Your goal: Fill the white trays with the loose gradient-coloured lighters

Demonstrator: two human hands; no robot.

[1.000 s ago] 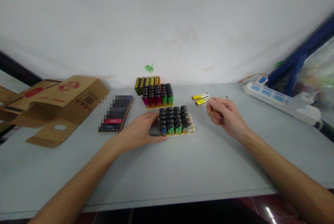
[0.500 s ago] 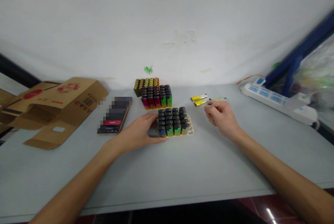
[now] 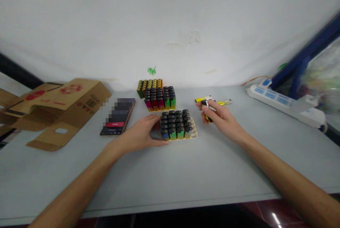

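My left hand (image 3: 142, 132) curves around the left side of a block of lighters (image 3: 176, 123), its thumb near the front and its fingers behind. These lighters stand upright in a whitish tray (image 3: 196, 134), whose right column of slots shows no lighters. Off to the right of the tray, my right hand (image 3: 224, 116) pinches a yellow lighter (image 3: 207, 109) with a dark, metal-capped top, held tilted upright. Just beyond that hand lie two loose yellow lighters, a left one (image 3: 203, 99) and a right one (image 3: 224, 102).
Behind the tray stand upright red-and-green lighters (image 3: 160, 100) and gold-topped lighters (image 3: 149, 84). A phone (image 3: 119, 114) and an opened cardboard box (image 3: 77, 96) are on the left. At right lies a white power strip (image 3: 289, 105), against the wall side of the grey table (image 3: 186, 174).
My right hand has raised one of the loose yellow lighters off the table and turned it upright, shifting slightly left. My left hand stays at the tray.
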